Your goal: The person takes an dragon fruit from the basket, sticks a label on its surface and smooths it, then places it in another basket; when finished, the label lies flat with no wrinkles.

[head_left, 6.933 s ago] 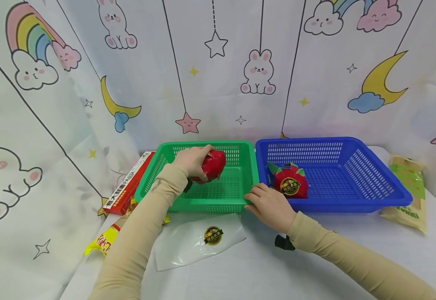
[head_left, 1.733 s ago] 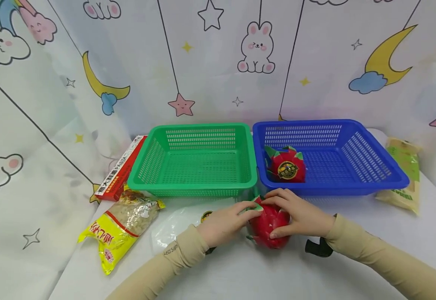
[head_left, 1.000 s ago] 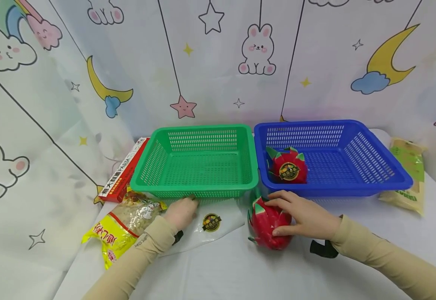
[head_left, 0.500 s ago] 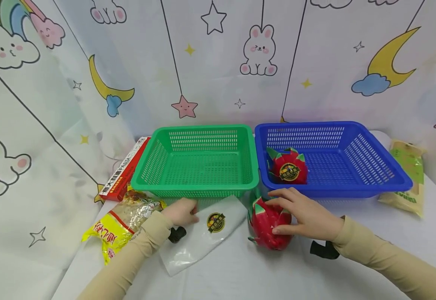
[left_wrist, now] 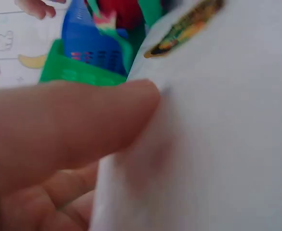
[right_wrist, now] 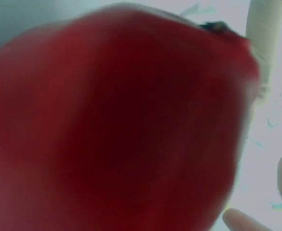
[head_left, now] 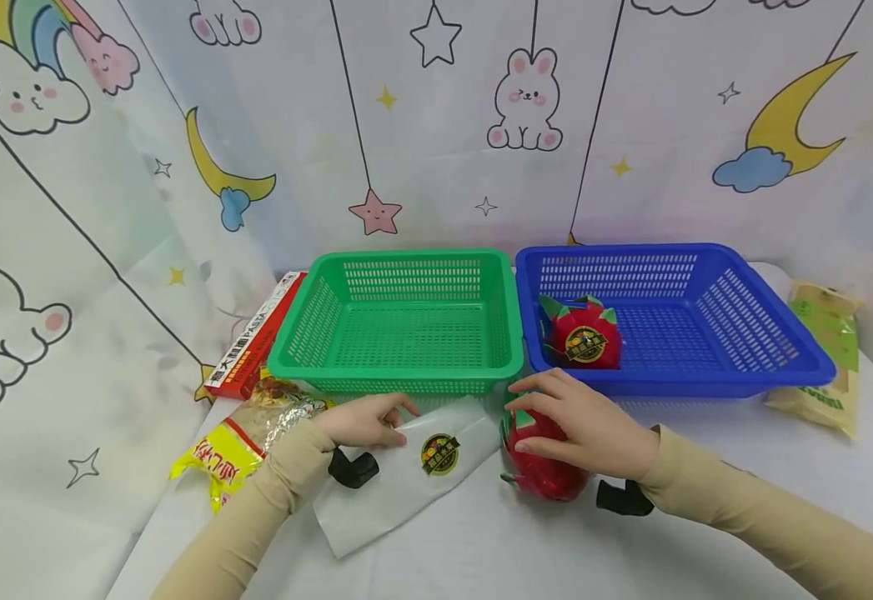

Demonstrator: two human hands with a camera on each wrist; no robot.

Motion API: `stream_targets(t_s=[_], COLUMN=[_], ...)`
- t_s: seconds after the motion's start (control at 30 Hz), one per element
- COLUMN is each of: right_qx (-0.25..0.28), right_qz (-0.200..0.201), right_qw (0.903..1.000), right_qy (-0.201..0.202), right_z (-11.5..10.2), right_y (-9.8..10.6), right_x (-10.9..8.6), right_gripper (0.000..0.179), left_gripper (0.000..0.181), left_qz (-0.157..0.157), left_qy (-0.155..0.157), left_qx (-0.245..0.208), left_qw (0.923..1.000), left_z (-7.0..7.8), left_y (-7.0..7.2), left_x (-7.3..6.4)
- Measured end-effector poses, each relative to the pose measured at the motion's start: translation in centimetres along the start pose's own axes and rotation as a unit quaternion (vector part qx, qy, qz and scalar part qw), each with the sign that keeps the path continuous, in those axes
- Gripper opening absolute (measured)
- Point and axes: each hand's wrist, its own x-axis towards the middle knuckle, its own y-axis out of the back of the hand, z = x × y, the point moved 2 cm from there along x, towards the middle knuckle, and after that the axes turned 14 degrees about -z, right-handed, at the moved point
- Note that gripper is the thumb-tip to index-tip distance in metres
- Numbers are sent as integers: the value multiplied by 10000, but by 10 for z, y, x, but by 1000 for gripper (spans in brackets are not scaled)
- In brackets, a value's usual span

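White plastic bag (head_left: 402, 493), fruit label printed on it, before the green basket (head_left: 406, 377); edge pinched between thumb and fingers of left hand (head_left: 364, 419). Red dragon fruit (head_left: 549, 482), beside bag, under right hand (head_left: 586, 423), fingers loosely spread, contact unclear. Blue basket (head_left: 706, 382) behind, holding second dragon fruit (head_left: 597, 323).

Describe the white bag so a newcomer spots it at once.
Find the green basket. On its near side, the left hand pinches a white bag. Its round dark logo on plain white sets it apart from the yellow packet.
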Motion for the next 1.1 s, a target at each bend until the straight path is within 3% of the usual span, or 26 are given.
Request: stream_targets(t_s=[0.17, 0.37, 0.6, 0.87, 1.1], right_qx=[-159, -393, -762, -928, -1161], right_qz=[-8, -51, -4, -19, 182], right_qw=[9994, 9958, 9865, 9861, 9839], right_qy=[321, 820, 1448, 1376, 1344], right_z=[-9, -21, -35, -43, -46], right_y=[0, -2, -5, 0, 3], right_x=[11, 25, 35, 40, 44], right_gripper=[31, 26, 24, 25, 22], left_gripper=[49, 53, 48, 42, 42], left_qz=[-259, -525, -564, -801, -860], left_qy=[-199, -417, -259, -620, -775], left_qx=[-567, -898, -1013, -1601, -1634], left_qw=[9979, 9937, 9929, 9819, 9797], left_z=[7, 21, 33, 47, 56], left_y=[-4, -7, -8, -7, -8], left_x=[-2, -7, -14, -22, -23])
